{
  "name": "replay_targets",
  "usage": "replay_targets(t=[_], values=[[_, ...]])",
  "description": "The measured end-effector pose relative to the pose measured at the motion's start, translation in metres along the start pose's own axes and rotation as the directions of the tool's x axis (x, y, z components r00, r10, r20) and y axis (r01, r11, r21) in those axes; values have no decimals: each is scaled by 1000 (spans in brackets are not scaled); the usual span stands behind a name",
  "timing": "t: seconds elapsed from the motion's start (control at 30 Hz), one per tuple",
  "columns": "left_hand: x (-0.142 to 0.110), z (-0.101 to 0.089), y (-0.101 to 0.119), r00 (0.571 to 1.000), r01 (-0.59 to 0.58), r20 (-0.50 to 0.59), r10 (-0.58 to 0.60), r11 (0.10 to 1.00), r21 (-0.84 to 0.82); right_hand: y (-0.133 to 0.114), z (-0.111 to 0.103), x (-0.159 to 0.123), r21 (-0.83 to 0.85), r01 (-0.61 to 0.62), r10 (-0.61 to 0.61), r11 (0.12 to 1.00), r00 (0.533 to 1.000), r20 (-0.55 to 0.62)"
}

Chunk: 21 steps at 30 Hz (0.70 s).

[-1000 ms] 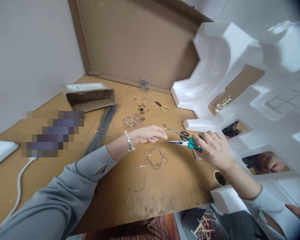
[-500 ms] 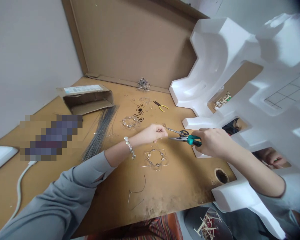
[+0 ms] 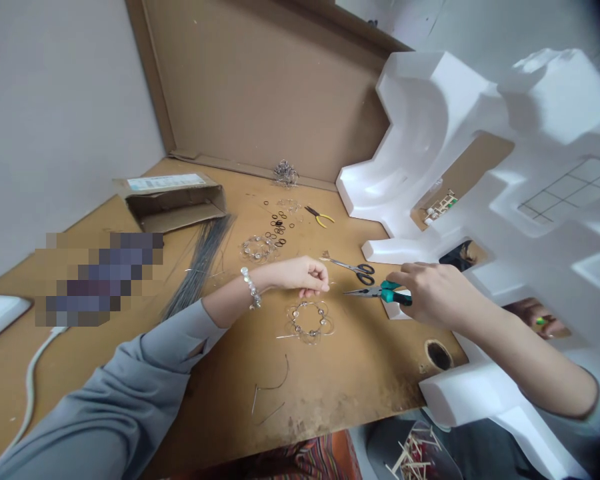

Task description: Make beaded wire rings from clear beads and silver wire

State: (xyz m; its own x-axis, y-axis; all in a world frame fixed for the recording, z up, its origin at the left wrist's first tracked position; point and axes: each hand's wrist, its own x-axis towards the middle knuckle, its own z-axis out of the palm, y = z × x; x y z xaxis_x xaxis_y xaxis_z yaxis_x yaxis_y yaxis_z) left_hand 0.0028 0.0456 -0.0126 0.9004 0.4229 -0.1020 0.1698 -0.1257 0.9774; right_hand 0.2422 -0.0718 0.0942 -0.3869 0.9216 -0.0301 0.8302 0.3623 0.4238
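My left hand [image 3: 307, 275] is closed in a pinch above the table, with a bit of thin wire [image 3: 333, 284] just showing past its fingertips. My right hand [image 3: 425, 292] grips green-and-black long-nose pliers [image 3: 387, 292], their jaws pointing left, a short gap from the left fingertips. Directly below the left hand lies a ring of wire loops and clear beads [image 3: 296, 327]. Scissors with black handles [image 3: 364, 272] rest behind the pliers. Loose bent wires [image 3: 270, 388] lie nearer the front edge.
A bundle of straight grey wires [image 3: 195, 270] lies left, beside an open cardboard box [image 3: 175, 207]. Farther back are another beaded ring [image 3: 257, 248], small dark rings [image 3: 280, 230], yellow-handled pliers [image 3: 321, 217] and a wire pile [image 3: 286, 173]. White foam [image 3: 420, 113] borders the right side.
The pliers have moved right and slightly down, away from my left fingertips, uncovering more of the scissors. My left hand has shifted slightly left and down, still pinched.
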Motion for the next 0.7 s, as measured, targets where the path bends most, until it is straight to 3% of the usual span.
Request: replay_targets(t=[0.17, 0.33, 0.5, 0.7], values=[[-3, 3, 3, 999, -34, -30, 36, 999, 41, -1, -1, 0, -4, 11, -11, 1000, 1000, 16], [-2, 6, 1, 996, -9, -86, 13, 999, 46, -1, -1, -3, -51, 20, -24, 999, 995, -97], [2, 7, 1, 987, 24, -150, -56, 978, -208, -8, -1, -8, -224, 69, -123, 972, 963, -240], [3, 8, 1, 992, 48, -92, -87, 931, -362, -20, 3, -8, -334, 120, -228, 935, 925, -304]])
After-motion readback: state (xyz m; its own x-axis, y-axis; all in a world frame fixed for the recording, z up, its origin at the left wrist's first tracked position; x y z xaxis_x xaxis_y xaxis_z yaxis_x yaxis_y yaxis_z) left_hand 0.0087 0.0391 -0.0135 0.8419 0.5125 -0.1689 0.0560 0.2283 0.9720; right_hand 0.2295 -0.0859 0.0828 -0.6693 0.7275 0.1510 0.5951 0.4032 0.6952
